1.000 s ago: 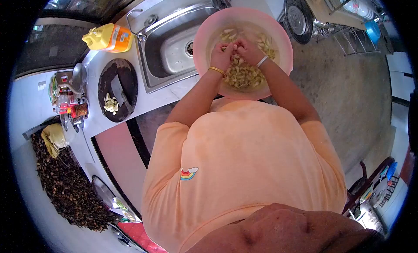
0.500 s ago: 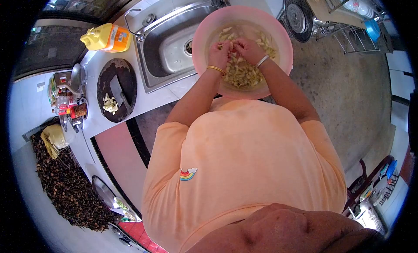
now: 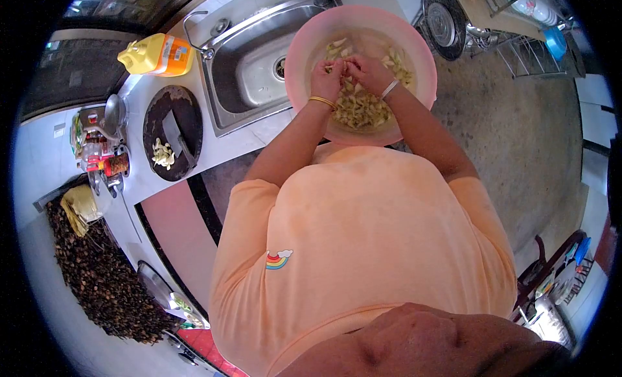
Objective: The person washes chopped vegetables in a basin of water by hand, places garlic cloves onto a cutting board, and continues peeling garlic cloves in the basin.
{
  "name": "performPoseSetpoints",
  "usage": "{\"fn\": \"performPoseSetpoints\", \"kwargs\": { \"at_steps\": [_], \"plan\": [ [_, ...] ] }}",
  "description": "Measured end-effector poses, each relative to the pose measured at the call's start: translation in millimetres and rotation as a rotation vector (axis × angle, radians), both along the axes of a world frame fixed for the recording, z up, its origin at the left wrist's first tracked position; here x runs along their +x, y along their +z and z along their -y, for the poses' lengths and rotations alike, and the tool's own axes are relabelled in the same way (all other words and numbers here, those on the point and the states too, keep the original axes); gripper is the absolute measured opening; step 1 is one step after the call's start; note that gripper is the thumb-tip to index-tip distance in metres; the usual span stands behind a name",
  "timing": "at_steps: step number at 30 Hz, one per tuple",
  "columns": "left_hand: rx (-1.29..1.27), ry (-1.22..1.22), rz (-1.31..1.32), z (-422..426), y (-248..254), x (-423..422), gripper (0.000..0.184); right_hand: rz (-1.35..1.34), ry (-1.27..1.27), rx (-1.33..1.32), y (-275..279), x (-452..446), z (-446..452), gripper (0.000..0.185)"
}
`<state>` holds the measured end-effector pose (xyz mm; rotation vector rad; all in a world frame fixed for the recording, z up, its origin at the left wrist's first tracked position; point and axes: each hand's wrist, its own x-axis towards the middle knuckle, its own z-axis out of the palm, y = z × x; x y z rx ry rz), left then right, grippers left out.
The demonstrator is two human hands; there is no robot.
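Both hands meet over a pink basin (image 3: 424, 85) that holds water and many pale yellow-green pieces (image 3: 363, 111). My left hand (image 3: 327, 77), with a gold band at the wrist, has its fingers bent and pressed together. Touching it at the fingertips is my right hand (image 3: 368, 73), with a light band at the wrist, also closed in a pinch. Whatever small thing lies between the fingers is too small to make out. Some of the pieces are hidden under the hands.
Left of the basin is a steel sink (image 3: 249, 79). Further left, a round dark board (image 3: 155, 111) bears a cleaver (image 3: 172, 130) and white pieces (image 3: 162, 154). A yellow jug (image 3: 155, 55) stands behind it. At the right are a dark round pan (image 3: 442, 25) and a wire rack (image 3: 531, 56).
The fingers have shifted slightly against each other, and the hands remain together over the basin. The basin and counter sit slightly differently in view.
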<state>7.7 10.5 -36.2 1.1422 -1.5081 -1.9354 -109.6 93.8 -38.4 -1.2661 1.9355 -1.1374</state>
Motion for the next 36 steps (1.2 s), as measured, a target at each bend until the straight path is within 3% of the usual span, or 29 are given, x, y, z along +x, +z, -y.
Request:
{"fn": "performPoseSetpoints", "kwargs": {
  "at_steps": [2,6,13,15,16,19,22,24,27,36],
  "plan": [
    [-0.152,-0.051,0.114,0.6,-4.8,0.4,0.026,-0.020,-0.002,0.008,-0.2,0.5,0.0,0.029],
    [-0.111,-0.069,0.071,-0.9,-3.5,-0.7,0.026,-0.056,-0.038,0.001,-3.3,-0.5,0.6,0.030],
    [0.306,-0.038,-0.193,2.2,0.5,-0.6,0.016,0.092,-0.151,0.024,-14.8,-11.5,2.5,0.028],
    [0.400,-0.021,-0.282,3.6,0.3,-0.3,0.015,-0.282,-0.162,0.161,-12.4,-15.6,1.7,0.029],
    [0.448,-0.006,-0.303,3.8,1.9,0.3,0.014,-0.282,-0.162,0.160,-5.8,-13.7,0.4,0.029],
    [0.503,0.017,-0.335,3.5,3.1,-0.3,0.012,-0.480,0.097,0.567,2.4,-9.6,-4.2,0.025],
    [0.482,0.018,-0.364,5.5,-1.8,2.1,0.012,-0.583,0.046,0.510,-11.7,-5.6,-3.1,0.025],
    [0.462,0.007,-0.380,4.8,-5.1,2.8,0.012,-0.073,-0.078,-0.008,-6.7,-8.5,-1.7,0.024],
    [0.456,0.044,-0.348,3.2,-4.0,2.3,0.011,-0.048,0.005,-0.116,7.6,-7.1,-3.0,0.024],
    [0.321,-0.002,-0.199,2.2,-9.7,1.1,0.014,-0.211,0.083,-0.040,14.6,-7.3,-5.1,0.025]
  ]
}}
